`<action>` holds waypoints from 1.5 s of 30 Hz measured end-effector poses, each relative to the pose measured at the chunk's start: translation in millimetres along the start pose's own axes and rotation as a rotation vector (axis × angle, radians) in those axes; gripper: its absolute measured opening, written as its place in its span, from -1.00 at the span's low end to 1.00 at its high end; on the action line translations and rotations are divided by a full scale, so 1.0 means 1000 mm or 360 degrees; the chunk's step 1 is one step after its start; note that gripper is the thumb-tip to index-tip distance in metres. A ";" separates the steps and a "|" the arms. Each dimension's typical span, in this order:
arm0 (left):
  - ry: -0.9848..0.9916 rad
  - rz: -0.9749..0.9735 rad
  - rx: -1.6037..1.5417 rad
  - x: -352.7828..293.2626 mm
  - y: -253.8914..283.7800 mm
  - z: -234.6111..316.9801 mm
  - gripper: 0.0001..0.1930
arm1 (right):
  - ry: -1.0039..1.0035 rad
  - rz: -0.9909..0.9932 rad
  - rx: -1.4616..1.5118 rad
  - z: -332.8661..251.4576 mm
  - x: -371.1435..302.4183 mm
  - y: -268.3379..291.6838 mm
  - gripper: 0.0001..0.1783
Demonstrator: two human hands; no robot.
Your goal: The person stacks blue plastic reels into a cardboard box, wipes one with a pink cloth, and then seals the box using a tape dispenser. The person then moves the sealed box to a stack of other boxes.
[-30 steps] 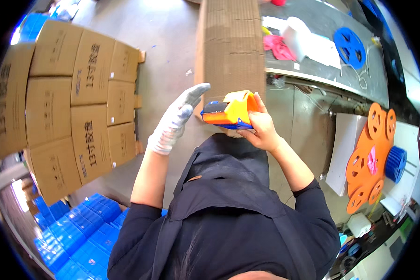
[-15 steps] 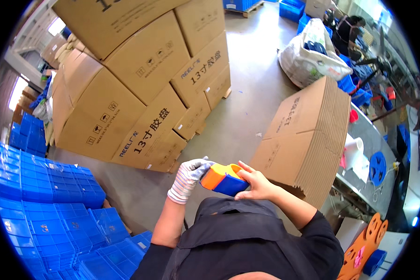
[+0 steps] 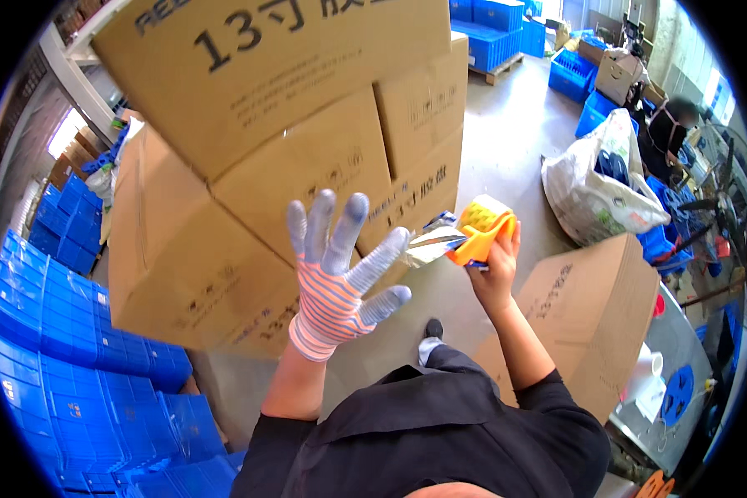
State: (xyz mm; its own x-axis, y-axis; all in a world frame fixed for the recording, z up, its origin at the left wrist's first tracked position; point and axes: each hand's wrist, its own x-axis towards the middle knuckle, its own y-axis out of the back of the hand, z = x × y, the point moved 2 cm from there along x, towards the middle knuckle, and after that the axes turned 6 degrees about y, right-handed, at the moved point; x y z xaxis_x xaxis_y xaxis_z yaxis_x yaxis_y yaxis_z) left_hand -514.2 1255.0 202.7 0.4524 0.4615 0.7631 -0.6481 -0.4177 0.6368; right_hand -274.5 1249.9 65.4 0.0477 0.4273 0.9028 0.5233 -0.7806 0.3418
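My left hand, in a striped glove with grey fingers, is raised before the stacked cartons. Its fingers are spread and hold nothing; whether the tips touch the cardboard I cannot tell. To its right, my bare right hand grips an orange-and-blue tape dispenser with a yellowish roll in it. The dispenser's front end, with a shiny pale strip, points left toward the gloved thumb. Part of its handle is hidden by my fingers.
Blue crates are piled at the left. A stack of folded cardboard leans by the grey workbench on the right. Beyond it stand a bulging white sack and a fan. A person is at the far right.
Both hands have risen and moved forward toward the cartons. My left hand has let go of the tape dispenser and spread its fingers; the right hand has carried the dispenser up and rightward.
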 end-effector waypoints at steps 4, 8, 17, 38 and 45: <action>-0.0288 0.0568 0.0809 0.046 -0.016 -0.071 -0.50 | -0.0312 0.0601 0.0298 0.110 0.074 -0.067 -0.61; 0.0218 0.1255 0.1143 0.066 0.032 -0.140 -0.36 | -0.0722 0.1103 0.0951 0.191 0.176 -0.125 -0.55; 0.1542 0.1184 -0.0791 0.040 0.031 -0.282 -0.18 | -0.0739 0.1063 0.2117 0.277 0.289 -0.239 -0.45; 0.1408 0.0988 -0.0145 0.113 0.181 -0.365 -0.45 | -0.0521 0.1056 0.2284 0.157 0.357 -0.143 -0.59; 0.1676 0.1001 0.0000 0.164 0.160 -0.366 -0.35 | -0.0381 0.1069 0.2187 0.142 0.389 -0.134 -0.10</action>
State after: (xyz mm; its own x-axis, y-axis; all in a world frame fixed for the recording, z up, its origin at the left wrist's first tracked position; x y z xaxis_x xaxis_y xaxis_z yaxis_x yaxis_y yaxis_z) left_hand -767.5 1550.0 388.9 -0.6554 0.5865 0.4759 -0.5747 -0.7961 0.1897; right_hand -205.0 1585.0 333.6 0.6465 0.3469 0.6795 0.6961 0.0963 -0.7115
